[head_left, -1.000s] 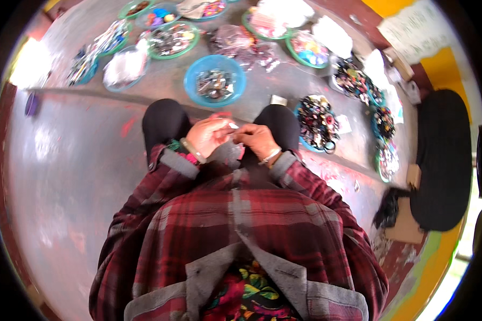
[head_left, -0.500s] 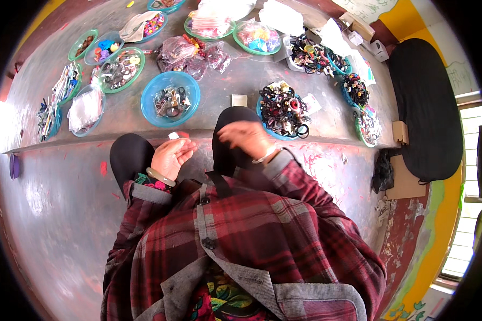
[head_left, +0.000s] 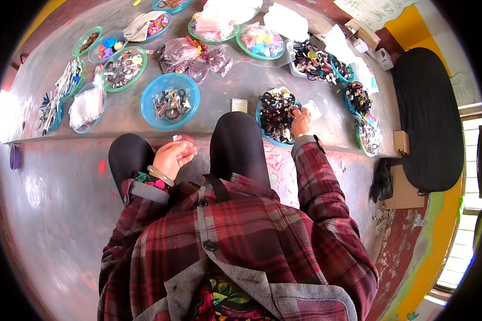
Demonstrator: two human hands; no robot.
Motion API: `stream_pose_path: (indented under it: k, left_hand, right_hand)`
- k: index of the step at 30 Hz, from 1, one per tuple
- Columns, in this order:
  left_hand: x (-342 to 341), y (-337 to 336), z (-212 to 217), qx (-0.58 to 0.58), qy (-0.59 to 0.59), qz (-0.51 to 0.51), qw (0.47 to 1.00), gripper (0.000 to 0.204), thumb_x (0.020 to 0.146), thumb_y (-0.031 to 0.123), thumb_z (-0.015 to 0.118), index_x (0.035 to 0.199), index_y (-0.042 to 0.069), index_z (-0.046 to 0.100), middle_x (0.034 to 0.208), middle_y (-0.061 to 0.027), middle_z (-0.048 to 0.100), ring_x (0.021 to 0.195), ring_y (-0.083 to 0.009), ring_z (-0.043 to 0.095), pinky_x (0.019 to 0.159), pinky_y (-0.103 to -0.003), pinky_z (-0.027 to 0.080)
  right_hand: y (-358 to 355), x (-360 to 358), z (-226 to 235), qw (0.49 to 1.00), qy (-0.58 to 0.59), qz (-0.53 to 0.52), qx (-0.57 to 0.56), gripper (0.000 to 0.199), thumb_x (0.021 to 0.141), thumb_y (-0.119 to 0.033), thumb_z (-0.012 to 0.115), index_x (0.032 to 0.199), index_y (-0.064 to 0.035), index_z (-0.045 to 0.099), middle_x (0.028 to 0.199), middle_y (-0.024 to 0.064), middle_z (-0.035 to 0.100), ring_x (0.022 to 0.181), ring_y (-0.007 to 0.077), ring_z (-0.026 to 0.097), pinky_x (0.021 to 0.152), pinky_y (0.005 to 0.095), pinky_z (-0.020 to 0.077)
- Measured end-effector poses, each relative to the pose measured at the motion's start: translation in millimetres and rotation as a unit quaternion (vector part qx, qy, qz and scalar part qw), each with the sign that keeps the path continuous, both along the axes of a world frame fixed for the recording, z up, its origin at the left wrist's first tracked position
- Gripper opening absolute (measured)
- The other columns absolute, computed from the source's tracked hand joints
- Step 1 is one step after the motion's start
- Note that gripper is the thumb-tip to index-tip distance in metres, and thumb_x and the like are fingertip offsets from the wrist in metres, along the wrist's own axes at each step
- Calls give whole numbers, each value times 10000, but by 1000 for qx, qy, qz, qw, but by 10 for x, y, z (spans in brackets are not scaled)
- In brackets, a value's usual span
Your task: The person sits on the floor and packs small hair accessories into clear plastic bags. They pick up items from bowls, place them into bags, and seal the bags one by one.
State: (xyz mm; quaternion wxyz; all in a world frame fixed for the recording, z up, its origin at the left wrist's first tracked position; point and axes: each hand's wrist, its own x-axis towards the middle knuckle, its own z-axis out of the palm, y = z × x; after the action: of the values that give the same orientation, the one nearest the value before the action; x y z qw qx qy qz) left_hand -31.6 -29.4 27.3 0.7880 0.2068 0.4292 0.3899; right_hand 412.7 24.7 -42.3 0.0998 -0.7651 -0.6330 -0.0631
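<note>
My left hand [head_left: 172, 157], with a green bangle on its wrist, rests between my two black-clad knees and pinches a small pale pink piece [head_left: 183, 138] at its fingertips. My right hand [head_left: 301, 121] is stretched forward to the rim of a blue bowl [head_left: 266, 138] heaped with dark hair bands and clips [head_left: 277, 111]. Its fingertips are down among those pieces, and whether they grip one is hidden. A small beige card [head_left: 239, 105] lies just beyond my right knee.
A blue bowl of packed trinkets [head_left: 171, 101] stands ahead of my knees. Several green and blue dishes of colourful beads, clips and plastic bags [head_left: 124, 68] spread across the raised grey ledge. A black cushion [head_left: 426, 117] lies at the right, by cardboard pieces.
My hands were together at my lap. The right hand has reached forward and right into the bowl of dark bands. The left hand stayed by my knees with its small piece.
</note>
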Motion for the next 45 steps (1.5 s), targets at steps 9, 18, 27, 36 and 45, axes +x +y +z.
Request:
stream_pose_path:
  k: [9, 18, 27, 36, 45]
  left_hand:
    - [-33, 10, -45, 15, -5, -13, 1000, 213, 847, 122, 521, 1005, -17, 551, 914, -123, 615, 875, -226, 599, 797, -315, 477]
    - [-34, -5, -114, 28, -30, -28, 999, 215, 847, 154, 532, 1003, 10, 561, 908, -89, 616, 858, -175, 599, 757, -277, 478]
    - [-39, -62, 17, 21, 37, -11, 999, 253, 843, 166, 537, 1034, 3, 562, 937, -87, 598, 869, -168, 586, 761, -273, 474]
    - [-12, -47, 9, 67, 79, -69, 992, 326, 853, 151, 530, 1125, -26, 516, 997, -100, 584, 885, -167, 579, 793, -300, 474]
    - [-16, -63, 44, 75, 32, -110, 991, 303, 865, 149, 515, 1112, -26, 520, 994, -108, 589, 895, -178, 583, 794, -303, 477]
  right_hand:
    - [114, 170, 201, 826, 551, -86, 78, 211, 741, -192, 663, 889, -46, 631, 701, 44, 608, 595, 130, 541, 535, 272, 443]
    - [-200, -1131, 1092, 583, 806, 89, -51, 192, 867, -80, 514, 1034, -15, 584, 837, 71, 624, 753, 143, 605, 613, 222, 497]
    - [-352, -2376, 1333, 620, 705, 265, -219, 159, 830, -2, 549, 989, -1, 556, 875, 56, 610, 785, 104, 587, 663, 209, 478]
    - [-329, -2576, 1178, 771, 555, 293, -106, 158, 728, 38, 609, 875, -6, 649, 790, 59, 602, 699, 119, 557, 612, 234, 444]
    - [-359, -2519, 1164, 808, 484, 322, -95, 140, 716, -3, 620, 856, -7, 637, 756, 78, 605, 672, 155, 573, 611, 250, 450]
